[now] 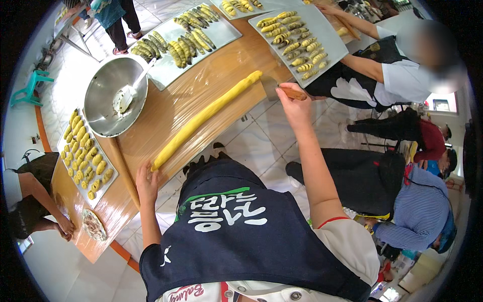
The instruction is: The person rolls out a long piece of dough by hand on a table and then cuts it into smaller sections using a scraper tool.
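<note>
A long yellow dough rope (205, 119) lies slantwise on the film-covered wooden table (177, 102). My left hand (147, 184) is at the rope's near left end, fingers apart, with the fingertips at or just beside the dough; contact is hard to tell. In my right hand (297, 109) is the wooden handle of a metal-bladed scraper (294, 93). Its flat blade is at the table's edge, close to the rope's far right end. Left of my left hand, a wooden rolling pin (124, 173) lies on the table.
A steel bowl (94, 109) holds a white spatula (141, 77). Trays of shaped yellow-and-dark dough stand at left (109, 181), back (226, 34) and right (336, 45). A filling-smeared plate (93, 224) lies front left. Co-workers' hands are at the left (65, 226) and upper right (328, 9).
</note>
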`<move>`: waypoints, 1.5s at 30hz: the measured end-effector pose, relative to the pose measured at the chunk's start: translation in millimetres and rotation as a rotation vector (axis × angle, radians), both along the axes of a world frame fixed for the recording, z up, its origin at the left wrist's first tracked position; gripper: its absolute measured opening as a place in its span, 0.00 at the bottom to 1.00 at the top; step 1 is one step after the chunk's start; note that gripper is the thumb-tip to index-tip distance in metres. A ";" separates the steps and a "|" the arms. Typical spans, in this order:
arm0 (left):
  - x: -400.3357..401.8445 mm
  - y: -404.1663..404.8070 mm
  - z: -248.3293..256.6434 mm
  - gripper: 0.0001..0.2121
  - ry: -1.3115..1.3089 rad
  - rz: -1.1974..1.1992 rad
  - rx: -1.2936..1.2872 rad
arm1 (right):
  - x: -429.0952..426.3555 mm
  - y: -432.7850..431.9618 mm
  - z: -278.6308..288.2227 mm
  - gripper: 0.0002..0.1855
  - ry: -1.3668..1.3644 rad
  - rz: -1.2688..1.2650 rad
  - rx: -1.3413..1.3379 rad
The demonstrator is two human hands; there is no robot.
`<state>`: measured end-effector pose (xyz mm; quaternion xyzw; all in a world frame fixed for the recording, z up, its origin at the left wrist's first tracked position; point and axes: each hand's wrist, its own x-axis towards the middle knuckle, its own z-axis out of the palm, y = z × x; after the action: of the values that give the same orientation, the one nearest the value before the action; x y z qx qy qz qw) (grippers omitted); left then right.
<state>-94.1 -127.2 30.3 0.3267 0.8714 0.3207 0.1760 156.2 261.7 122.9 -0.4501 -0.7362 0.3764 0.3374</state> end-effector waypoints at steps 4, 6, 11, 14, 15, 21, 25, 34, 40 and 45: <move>5.9 7.8 0.1 0.19 0.013 0.016 -0.010 | -6.8 16.2 -17.0 0.10 0.043 0.075 0.031; 7.7 10.7 -1.7 0.19 0.024 0.026 -0.017 | -10.8 23.8 -23.1 0.10 0.021 0.089 0.039; 9.9 12.7 -7.8 0.20 0.003 0.079 -0.051 | -14.3 39.5 -32.3 0.08 -0.009 0.169 0.141; 11.7 15.9 -4.5 0.20 -0.016 0.109 -0.075 | -19.1 40.9 -26.5 0.08 -0.038 0.174 0.120; 11.5 17.2 -4.0 0.20 -0.020 0.114 -0.075 | -20.2 42.3 -26.5 0.09 -0.042 0.171 0.098; 8.8 15.4 -8.8 0.21 0.001 0.100 -0.044 | -30.4 42.4 -23.8 0.08 -0.042 0.182 0.064; 7.9 14.1 -9.9 0.20 -0.002 0.104 -0.025 | -34.3 44.1 -23.2 0.08 -0.076 0.196 0.086; 8.1 14.7 -9.6 0.20 -0.041 0.132 0.002 | -44.5 50.2 -16.5 0.09 -0.207 0.243 0.142; 7.4 16.4 -9.1 0.20 -0.036 0.120 0.005 | -49.1 61.5 -26.4 0.09 -0.235 0.269 0.144; 6.6 15.6 -7.9 0.19 -0.058 0.120 0.005 | -52.7 66.5 -20.7 0.09 -0.289 0.358 0.132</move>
<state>-87.5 -111.6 22.4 0.2648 0.8832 0.3422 0.1807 103.6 328.1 102.2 -0.3385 -0.8679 0.3129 0.1851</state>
